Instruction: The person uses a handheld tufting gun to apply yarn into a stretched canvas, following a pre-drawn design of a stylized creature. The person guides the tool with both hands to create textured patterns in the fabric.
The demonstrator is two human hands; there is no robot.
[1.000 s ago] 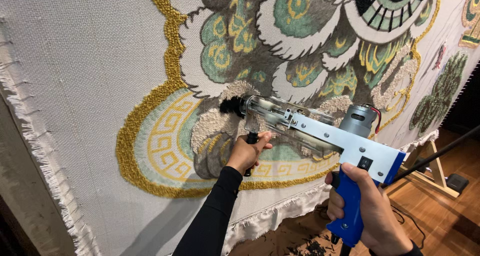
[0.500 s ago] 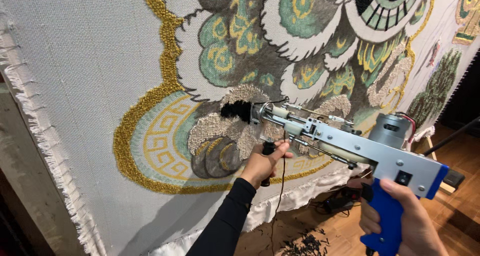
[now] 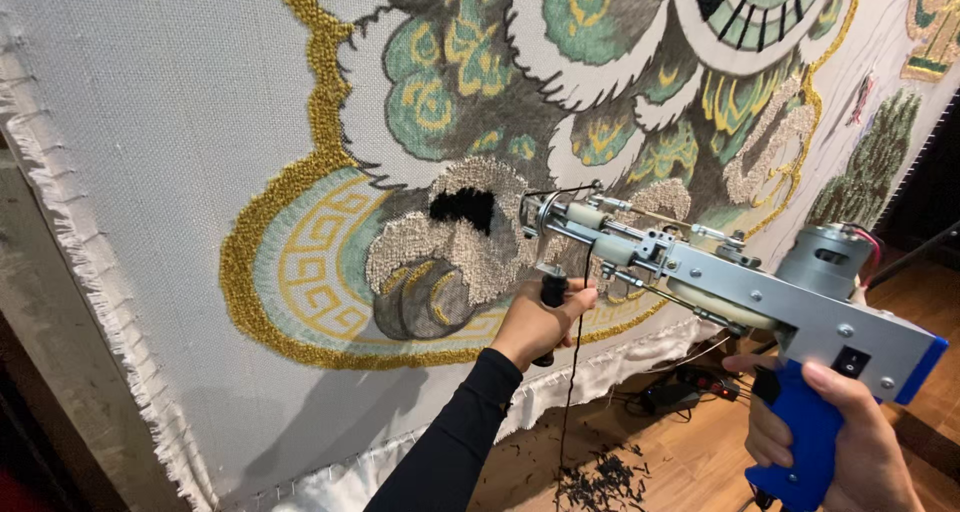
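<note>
tufting gun (image 3: 720, 282), 1, both hands' fingers clamped on its 2 grips, left hand (image 3: 540, 322), right hand (image 3: 835, 437), against 1 rug cloth (image 3: 150, 122)

I see my left hand (image 3: 540, 322) and right hand (image 3: 840, 442) holding the tufting gun (image 3: 720, 282) against the rug (image 3: 420, 172).

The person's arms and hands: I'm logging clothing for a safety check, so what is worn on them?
The left arm has a close-fitting black long sleeve ending at the wrist. The left hand and right hand are bare: no gloves, rings or watch visible. The right forearm is out of frame.
</note>
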